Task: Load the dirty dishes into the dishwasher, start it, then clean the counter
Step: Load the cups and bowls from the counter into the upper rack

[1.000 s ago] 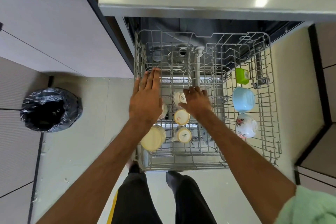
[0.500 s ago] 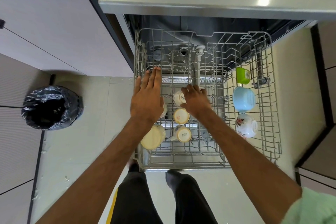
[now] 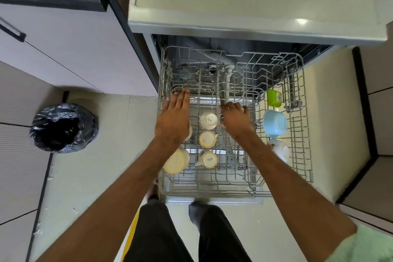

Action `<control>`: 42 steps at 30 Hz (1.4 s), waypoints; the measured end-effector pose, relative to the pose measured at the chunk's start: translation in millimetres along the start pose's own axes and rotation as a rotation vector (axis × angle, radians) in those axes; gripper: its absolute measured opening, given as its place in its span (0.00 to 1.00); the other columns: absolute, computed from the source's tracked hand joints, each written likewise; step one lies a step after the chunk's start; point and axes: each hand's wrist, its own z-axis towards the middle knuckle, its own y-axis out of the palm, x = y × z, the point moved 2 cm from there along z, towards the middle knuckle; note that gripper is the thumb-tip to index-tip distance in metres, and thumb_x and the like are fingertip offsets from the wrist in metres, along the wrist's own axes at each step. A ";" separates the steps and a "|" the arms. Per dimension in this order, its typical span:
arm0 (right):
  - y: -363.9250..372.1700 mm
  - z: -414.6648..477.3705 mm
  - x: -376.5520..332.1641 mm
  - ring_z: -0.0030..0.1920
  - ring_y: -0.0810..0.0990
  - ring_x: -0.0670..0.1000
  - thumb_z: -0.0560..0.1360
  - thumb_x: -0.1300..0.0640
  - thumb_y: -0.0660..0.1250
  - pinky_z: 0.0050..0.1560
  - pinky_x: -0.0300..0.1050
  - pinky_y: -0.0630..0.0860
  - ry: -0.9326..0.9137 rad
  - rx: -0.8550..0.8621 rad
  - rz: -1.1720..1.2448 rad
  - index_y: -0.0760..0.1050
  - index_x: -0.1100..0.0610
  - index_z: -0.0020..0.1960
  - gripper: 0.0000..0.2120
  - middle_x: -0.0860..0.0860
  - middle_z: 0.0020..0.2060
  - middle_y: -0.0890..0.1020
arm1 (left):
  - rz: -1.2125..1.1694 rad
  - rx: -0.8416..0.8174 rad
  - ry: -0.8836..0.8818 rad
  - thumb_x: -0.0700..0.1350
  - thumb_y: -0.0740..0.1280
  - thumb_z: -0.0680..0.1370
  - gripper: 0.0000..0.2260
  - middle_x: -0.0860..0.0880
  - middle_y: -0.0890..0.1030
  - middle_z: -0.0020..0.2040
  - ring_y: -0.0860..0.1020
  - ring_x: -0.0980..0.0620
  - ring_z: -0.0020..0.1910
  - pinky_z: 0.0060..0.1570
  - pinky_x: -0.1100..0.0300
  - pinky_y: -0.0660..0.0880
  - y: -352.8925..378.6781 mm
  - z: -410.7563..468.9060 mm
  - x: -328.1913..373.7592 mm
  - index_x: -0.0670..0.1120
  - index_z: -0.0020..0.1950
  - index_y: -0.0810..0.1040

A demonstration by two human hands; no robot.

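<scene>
Both arms reach forward and down over the pulled-out rack of the dishwasher. The left hand lies flat, palm down, fingers straight and close together, over the rack's left side. The right hand is at the rack's middle with its fingers bent down among the wires; I cannot tell whether it grips one. Between the hands, three cream cups stand upside down in a row. A cream bowl leans at the front left, under the left forearm. On the right side sit a green tub, a blue bowl and a flowered bowl. A bin stands on the floor to the left.
</scene>
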 end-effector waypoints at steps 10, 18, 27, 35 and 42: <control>-130.4 -34.1 -54.9 0.69 0.69 0.57 0.80 0.57 0.65 0.71 0.57 0.66 -0.163 0.228 0.094 0.68 0.57 0.71 0.21 0.56 0.67 0.73 | -0.017 0.130 0.027 0.41 0.58 0.82 0.33 0.46 0.46 0.82 0.46 0.47 0.80 0.78 0.51 0.47 -108.4 -35.6 -9.6 0.43 0.81 0.42; -263.1 -18.9 -155.3 0.57 0.77 0.58 0.77 0.59 0.67 0.60 0.54 0.75 -0.355 0.542 0.066 0.77 0.59 0.61 0.14 0.56 0.56 0.81 | -0.042 0.375 0.007 0.46 0.62 0.82 0.32 0.44 0.53 0.81 0.52 0.45 0.80 0.77 0.50 0.51 -212.5 -52.0 -93.8 0.42 0.81 0.49; -351.6 24.9 -319.5 0.53 0.78 0.57 0.76 0.58 0.69 0.54 0.52 0.76 -0.364 0.636 0.072 0.79 0.58 0.58 0.12 0.54 0.52 0.81 | 0.016 0.464 0.030 0.43 0.65 0.80 0.35 0.44 0.53 0.81 0.52 0.45 0.80 0.78 0.49 0.53 -288.6 -59.5 -261.2 0.42 0.81 0.48; -391.0 62.2 -462.1 0.58 0.78 0.53 0.77 0.55 0.69 0.63 0.50 0.74 -0.414 0.628 0.148 0.78 0.56 0.62 0.14 0.52 0.56 0.81 | -0.042 0.502 -0.079 0.44 0.64 0.81 0.35 0.45 0.51 0.81 0.49 0.47 0.80 0.78 0.50 0.51 -332.0 -65.8 -410.7 0.44 0.81 0.47; -431.4 144.0 -498.1 0.60 0.75 0.53 0.78 0.51 0.65 0.60 0.51 0.75 -0.400 0.561 0.053 0.74 0.56 0.65 0.17 0.53 0.60 0.77 | -0.076 0.504 -0.180 0.43 0.66 0.79 0.36 0.45 0.54 0.81 0.52 0.47 0.80 0.74 0.54 0.44 -341.0 -37.7 -482.3 0.44 0.81 0.48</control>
